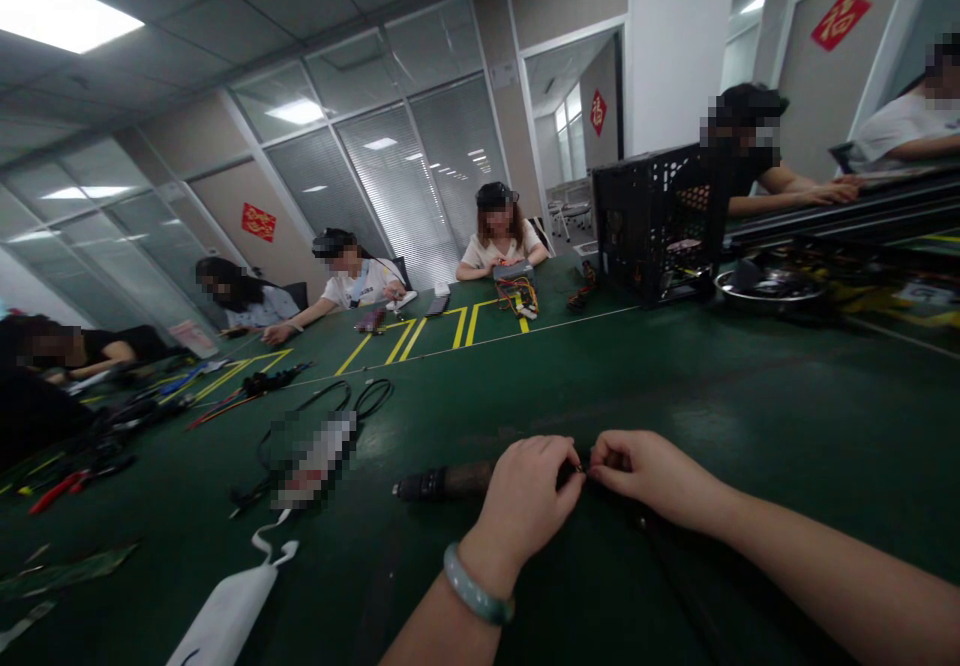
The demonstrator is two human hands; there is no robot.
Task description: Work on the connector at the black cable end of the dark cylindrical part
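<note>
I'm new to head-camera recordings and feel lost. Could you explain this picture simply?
Of course. There's no machine here: a person works bare-handed, and the camera on their head looks forward and down. The left hand, with a pale green bangle on its wrist, and the right hand nearly meet at something dark, too small to identify or confirm as held. What looks like an electric screwdriver lies partly hidden behind the left hand. The green table also bears a black computer case; other people sit around it.
</note>
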